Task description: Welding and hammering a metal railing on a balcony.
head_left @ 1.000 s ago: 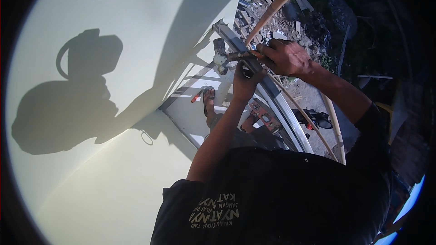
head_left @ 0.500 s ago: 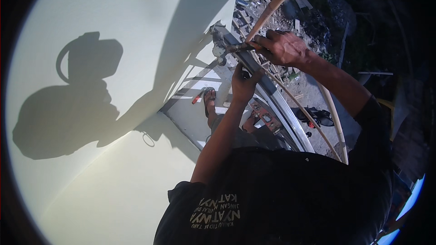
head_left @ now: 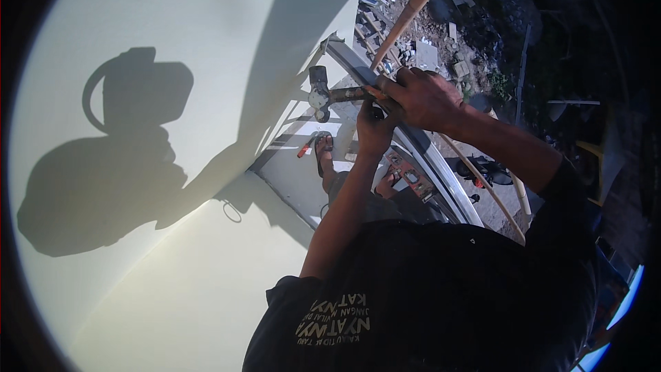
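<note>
Shifted left since moments ago, the ball-peen hammer (head_left: 319, 94), clamped in the right hand (head_left: 430, 98), juts past the metal rail (head_left: 352, 60); the left hand (head_left: 375, 129) curls there, hold unclear. Keep its fingers clear of blows.

Handle end of the hammer (head_left: 319, 96) hidden inside the right hand (head_left: 430, 100)
Whether the left hand (head_left: 374, 134), partly overlapped by the right, pinches anything cannot be told. The top edge crops a bamboo pole (head_left: 421, 5); the motorcycle (head_left: 493, 172) and rubble (head_left: 382, 10) are too small for detail.

Bamboo pole (head_left: 421, 1) — scattered rubble (head_left: 427, 55)
</note>
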The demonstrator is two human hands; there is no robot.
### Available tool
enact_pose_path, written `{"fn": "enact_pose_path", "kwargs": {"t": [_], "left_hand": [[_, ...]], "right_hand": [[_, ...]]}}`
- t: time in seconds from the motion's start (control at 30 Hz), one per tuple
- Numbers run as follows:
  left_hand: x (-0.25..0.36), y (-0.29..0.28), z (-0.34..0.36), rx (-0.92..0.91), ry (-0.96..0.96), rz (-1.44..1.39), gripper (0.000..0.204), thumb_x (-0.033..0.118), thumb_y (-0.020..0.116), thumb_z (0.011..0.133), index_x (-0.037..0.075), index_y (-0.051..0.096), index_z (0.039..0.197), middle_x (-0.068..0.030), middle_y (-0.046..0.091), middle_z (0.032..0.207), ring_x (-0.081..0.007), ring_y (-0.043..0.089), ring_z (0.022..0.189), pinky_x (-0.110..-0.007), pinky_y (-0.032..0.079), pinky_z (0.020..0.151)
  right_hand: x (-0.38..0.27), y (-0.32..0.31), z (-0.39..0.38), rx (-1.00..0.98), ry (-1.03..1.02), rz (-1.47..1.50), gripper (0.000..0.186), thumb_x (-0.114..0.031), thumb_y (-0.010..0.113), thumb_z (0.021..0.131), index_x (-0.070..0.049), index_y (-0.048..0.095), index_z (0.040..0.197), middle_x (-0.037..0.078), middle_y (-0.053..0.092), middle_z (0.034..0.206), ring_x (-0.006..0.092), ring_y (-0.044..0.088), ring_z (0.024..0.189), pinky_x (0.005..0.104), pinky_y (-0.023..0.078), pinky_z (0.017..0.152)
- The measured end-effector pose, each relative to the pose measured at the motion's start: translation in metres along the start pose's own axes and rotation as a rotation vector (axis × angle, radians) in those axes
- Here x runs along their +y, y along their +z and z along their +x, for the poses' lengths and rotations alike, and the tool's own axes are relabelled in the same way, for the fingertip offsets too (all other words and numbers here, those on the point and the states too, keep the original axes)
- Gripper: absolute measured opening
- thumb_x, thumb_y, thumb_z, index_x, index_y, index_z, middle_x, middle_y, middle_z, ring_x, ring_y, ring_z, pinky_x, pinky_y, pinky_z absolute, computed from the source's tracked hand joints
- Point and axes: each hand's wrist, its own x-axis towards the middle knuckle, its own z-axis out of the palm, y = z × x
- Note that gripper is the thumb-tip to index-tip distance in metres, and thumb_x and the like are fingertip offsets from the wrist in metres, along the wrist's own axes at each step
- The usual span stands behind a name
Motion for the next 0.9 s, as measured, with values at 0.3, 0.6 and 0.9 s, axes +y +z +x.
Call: {"fn": "enact_pose_path", "kwargs": {"t": [0.3,0.6,0.9], "left_hand": [[-0.028,-0.006,0.012,-0.077,0.044,-0.22,0.039,0.011,0.067,0.083,-0.002,0.051,0.116,-0.007,0.062,0.094,-0.012,0.057,0.078,-0.028,0.048,0.069],[-0.034,-0.014,0.03,-0.207,0.097,-0.185,0.034,0.015,0.063,0.086,-0.003,0.054,0.114,-0.0145,0.064,0.105,-0.0188,0.063,0.098,-0.034,0.05,0.081],[-0.04,-0.018,0.031,-0.21,-0.011,-0.185,0.034,0.01,0.067,0.082,-0.003,0.055,0.111,-0.0135,0.065,0.1,-0.0174,0.064,0.095,-0.032,0.05,0.078]], "right_hand": [[-0.028,0.022,-0.007,0.103,0.161,0.14,0.037,-0.03,0.063,0.089,-0.012,0.058,0.122,0.015,0.058,0.089,0.0319,0.064,0.079,0.0432,0.053,0.065],[-0.016,0.033,0.007,0.027,0.277,0.069,0.037,-0.029,0.064,0.088,-0.011,0.059,0.12,0.014,0.058,0.089,0.0312,0.063,0.075,0.042,0.053,0.066],[-0.022,0.039,0.014,0.111,0.064,-0.038,0.036,-0.031,0.064,0.089,-0.011,0.059,0.119,0.014,0.058,0.084,0.0305,0.064,0.075,0.0432,0.052,0.064]]}}
